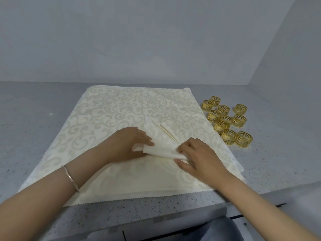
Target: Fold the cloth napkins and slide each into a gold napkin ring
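Folding step: left hand [132,143] and right hand [196,157] pinch folded napkin [161,141]; next needs one freed for gold rings [225,119].

A grey speckled countertop [34,119] runs back to a pale wall and meets a second wall in the right-hand corner. A stack of cream napkins [112,108] with a scrolling damask pattern lies spread flat across its middle. Their zigzag-cut near edges sit slightly offset from one another, near the counter's front edge. Just beside the stack's right edge, a tight cluster of gold napkin rings [225,120] with a cut-out key pattern stands on the bare counter, several touching each other.
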`<control>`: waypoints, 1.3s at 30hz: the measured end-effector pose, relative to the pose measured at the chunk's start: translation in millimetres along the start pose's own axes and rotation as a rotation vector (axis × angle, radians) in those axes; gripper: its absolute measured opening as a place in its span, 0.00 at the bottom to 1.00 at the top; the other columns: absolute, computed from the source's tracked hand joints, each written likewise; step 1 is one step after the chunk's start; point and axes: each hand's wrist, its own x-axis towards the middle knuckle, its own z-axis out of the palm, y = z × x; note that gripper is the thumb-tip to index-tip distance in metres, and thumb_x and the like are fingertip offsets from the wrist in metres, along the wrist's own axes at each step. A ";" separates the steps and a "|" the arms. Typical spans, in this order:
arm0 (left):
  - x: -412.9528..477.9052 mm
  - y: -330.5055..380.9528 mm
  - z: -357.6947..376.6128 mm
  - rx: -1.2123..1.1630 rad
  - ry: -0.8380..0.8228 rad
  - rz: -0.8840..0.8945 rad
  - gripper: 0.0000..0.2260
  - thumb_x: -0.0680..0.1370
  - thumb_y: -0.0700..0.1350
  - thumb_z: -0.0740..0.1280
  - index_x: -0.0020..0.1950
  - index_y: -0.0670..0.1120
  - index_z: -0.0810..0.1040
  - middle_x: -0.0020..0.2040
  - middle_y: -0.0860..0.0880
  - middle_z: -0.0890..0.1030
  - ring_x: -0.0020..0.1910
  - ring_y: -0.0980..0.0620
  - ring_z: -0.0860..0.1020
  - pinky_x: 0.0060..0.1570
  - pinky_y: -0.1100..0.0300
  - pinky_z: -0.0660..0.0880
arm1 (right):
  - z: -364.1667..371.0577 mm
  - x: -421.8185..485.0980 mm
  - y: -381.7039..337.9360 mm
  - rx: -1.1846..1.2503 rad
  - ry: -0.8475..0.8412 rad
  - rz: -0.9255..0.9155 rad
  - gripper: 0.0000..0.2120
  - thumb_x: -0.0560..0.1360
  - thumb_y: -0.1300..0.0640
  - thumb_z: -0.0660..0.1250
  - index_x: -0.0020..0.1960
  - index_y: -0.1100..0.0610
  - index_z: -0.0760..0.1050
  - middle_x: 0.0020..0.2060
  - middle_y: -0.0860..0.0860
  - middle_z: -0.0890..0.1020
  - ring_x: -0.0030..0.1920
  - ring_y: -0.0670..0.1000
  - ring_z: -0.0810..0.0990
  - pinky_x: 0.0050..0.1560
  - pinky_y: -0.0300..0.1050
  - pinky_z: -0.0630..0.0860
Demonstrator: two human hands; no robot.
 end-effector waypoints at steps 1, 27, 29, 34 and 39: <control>0.9 -0.5 -0.7 -0.064 0.027 -0.039 0.13 0.75 0.53 0.70 0.59 0.62 0.78 0.63 0.63 0.76 0.66 0.63 0.69 0.67 0.67 0.61 | 0.6 0.2 -0.5 0.012 -0.001 0.020 0.15 0.75 0.40 0.60 0.47 0.51 0.76 0.42 0.47 0.74 0.41 0.48 0.73 0.41 0.41 0.71; 48.0 16.7 13.8 0.038 0.207 -0.141 0.19 0.81 0.46 0.60 0.72 0.53 0.66 0.71 0.53 0.68 0.69 0.53 0.66 0.66 0.59 0.60 | 6.0 31.5 10.9 0.151 -0.042 0.192 0.13 0.77 0.54 0.66 0.61 0.51 0.79 0.47 0.46 0.74 0.50 0.46 0.71 0.46 0.42 0.70; 47.8 19.3 18.7 0.157 0.072 0.007 0.21 0.83 0.50 0.48 0.77 0.54 0.55 0.78 0.54 0.54 0.77 0.53 0.53 0.73 0.58 0.46 | 7.8 32.4 13.1 0.173 -0.051 0.166 0.13 0.77 0.54 0.66 0.61 0.52 0.79 0.62 0.44 0.74 0.64 0.45 0.69 0.60 0.42 0.69; 49.1 10.8 30.2 0.122 -0.063 -0.003 0.24 0.81 0.57 0.43 0.78 0.55 0.50 0.78 0.57 0.50 0.78 0.53 0.47 0.73 0.62 0.44 | 6.4 28.9 11.4 0.167 -0.099 0.186 0.17 0.80 0.51 0.60 0.67 0.52 0.72 0.67 0.44 0.74 0.68 0.44 0.70 0.65 0.40 0.68; 53.6 7.1 31.7 -0.045 -0.067 -0.044 0.21 0.84 0.53 0.50 0.77 0.57 0.54 0.77 0.58 0.56 0.77 0.55 0.50 0.72 0.63 0.49 | 1.2 28.0 10.1 0.020 -0.173 -0.005 0.24 0.80 0.43 0.54 0.73 0.51 0.65 0.71 0.46 0.69 0.67 0.46 0.71 0.59 0.44 0.75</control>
